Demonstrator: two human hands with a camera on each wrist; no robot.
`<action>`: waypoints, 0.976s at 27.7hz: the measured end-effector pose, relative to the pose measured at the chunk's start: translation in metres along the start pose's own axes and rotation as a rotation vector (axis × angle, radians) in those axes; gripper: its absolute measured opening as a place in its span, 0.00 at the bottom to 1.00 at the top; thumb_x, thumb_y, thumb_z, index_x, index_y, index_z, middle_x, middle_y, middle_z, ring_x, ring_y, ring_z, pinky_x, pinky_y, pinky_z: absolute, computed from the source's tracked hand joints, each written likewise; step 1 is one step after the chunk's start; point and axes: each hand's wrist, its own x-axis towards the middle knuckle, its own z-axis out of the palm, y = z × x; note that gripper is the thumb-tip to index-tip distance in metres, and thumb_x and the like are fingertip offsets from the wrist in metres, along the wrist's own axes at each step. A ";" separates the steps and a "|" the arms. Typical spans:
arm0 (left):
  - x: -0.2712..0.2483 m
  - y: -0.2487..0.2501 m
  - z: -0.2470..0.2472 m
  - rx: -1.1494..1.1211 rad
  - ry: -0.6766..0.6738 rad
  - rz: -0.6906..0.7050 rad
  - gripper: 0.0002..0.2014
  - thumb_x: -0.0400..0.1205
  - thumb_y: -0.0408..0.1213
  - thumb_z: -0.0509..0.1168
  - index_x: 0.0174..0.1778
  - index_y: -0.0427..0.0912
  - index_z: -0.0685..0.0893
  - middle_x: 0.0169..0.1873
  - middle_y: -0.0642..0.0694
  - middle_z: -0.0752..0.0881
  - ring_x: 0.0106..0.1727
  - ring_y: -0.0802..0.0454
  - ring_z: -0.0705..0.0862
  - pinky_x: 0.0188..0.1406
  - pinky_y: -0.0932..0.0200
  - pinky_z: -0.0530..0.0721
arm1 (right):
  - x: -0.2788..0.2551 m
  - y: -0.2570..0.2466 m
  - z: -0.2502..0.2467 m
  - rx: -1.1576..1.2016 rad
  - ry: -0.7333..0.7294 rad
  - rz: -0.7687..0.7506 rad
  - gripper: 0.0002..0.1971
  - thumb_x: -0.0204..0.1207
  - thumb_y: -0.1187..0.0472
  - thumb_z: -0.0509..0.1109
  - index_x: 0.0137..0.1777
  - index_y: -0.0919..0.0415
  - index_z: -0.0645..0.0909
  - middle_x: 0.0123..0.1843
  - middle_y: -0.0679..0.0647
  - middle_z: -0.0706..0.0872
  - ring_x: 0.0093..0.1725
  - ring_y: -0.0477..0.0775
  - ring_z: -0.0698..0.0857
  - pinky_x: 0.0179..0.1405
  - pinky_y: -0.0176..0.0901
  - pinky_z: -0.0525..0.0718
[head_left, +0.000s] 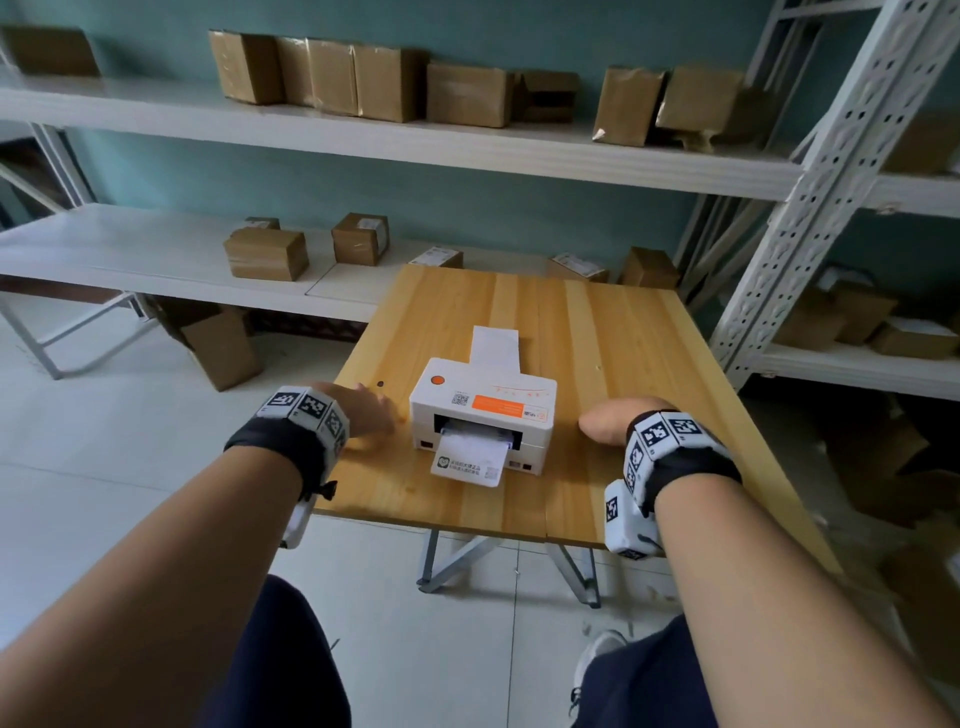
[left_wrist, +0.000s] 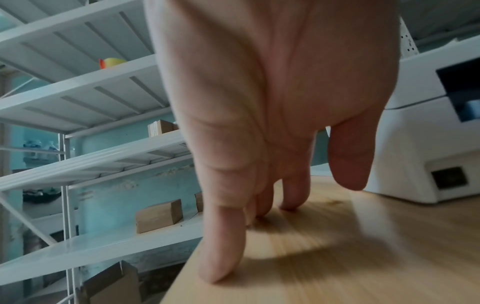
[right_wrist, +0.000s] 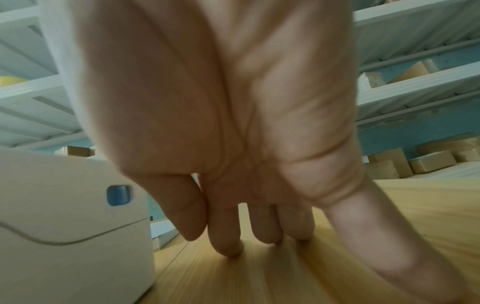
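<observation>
Printer (head_left: 483, 410) sits on the wooden table (head_left: 623, 338), with a printed label (head_left: 470, 460) hanging from its slot at six o'clock. My left hand (head_left: 358, 410) lies just beside it at nine o'clock and my right hand (head_left: 618, 418) near it at three. Neither touches it.

From the left wrist, my fingers (left_wrist: 223, 246) are straight and apart, tips on the wood, holding nothing. The printer (left_wrist: 420, 144) stands at three o'clock.

From the right wrist, my fingers (right_wrist: 226, 236) are likewise straight, tips on the wood, empty. The printer (right_wrist: 64, 226) stands at nine o'clock.
</observation>
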 end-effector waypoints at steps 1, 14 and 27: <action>-0.003 0.000 0.000 -0.010 0.005 -0.024 0.27 0.93 0.44 0.44 0.88 0.37 0.52 0.85 0.32 0.60 0.83 0.35 0.67 0.82 0.38 0.65 | -0.003 -0.002 0.001 0.011 0.007 -0.005 0.25 0.89 0.54 0.49 0.82 0.65 0.64 0.83 0.64 0.68 0.79 0.64 0.71 0.74 0.50 0.69; -0.016 -0.019 -0.010 0.133 -0.180 0.087 0.35 0.77 0.51 0.64 0.82 0.50 0.68 0.80 0.44 0.71 0.79 0.41 0.71 0.77 0.40 0.71 | -0.004 -0.012 -0.005 0.495 0.012 -0.072 0.29 0.76 0.47 0.65 0.75 0.60 0.74 0.78 0.64 0.75 0.71 0.66 0.78 0.70 0.64 0.77; -0.045 -0.016 -0.009 -0.497 -0.086 0.336 0.45 0.76 0.55 0.75 0.86 0.49 0.62 0.82 0.51 0.72 0.83 0.46 0.70 0.80 0.44 0.71 | -0.026 -0.016 0.018 1.103 0.035 -0.336 0.38 0.71 0.33 0.70 0.78 0.49 0.72 0.70 0.53 0.83 0.74 0.60 0.75 0.77 0.67 0.66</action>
